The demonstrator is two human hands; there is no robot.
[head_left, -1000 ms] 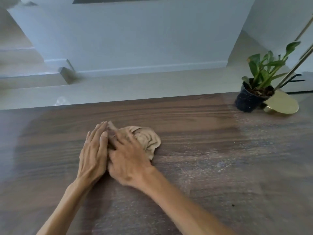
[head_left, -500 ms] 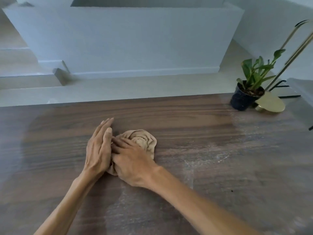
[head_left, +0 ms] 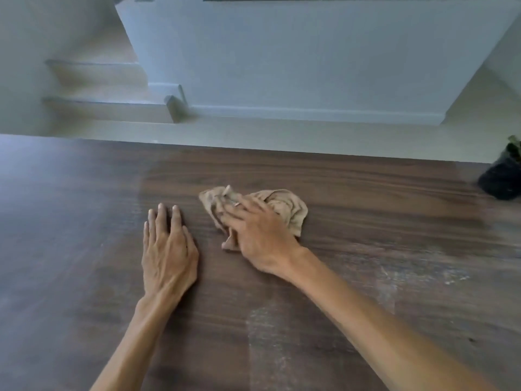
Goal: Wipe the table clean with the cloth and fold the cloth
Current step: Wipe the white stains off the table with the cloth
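Note:
A crumpled beige cloth [head_left: 284, 206] lies on the dark wooden table [head_left: 366, 198], a little right of the middle. My right hand [head_left: 259, 235] presses down on the cloth's left half, fingers spread over it and hiding part of it. My left hand [head_left: 167, 249] rests flat on the bare wood to the left of the cloth, palm down, fingers together, holding nothing and apart from the cloth. Pale dusty smears [head_left: 394, 277] streak the table to the right of and below my right forearm.
A dark plant pot [head_left: 500, 179] stands at the table's far right edge, partly cut off by the frame. Beyond the table's far edge are a pale floor, white steps [head_left: 98, 108] and a white wall.
My left hand has come away from the cloth and now lies flat on the wood to its left. My view has swung left, so the plant sits at the right edge.

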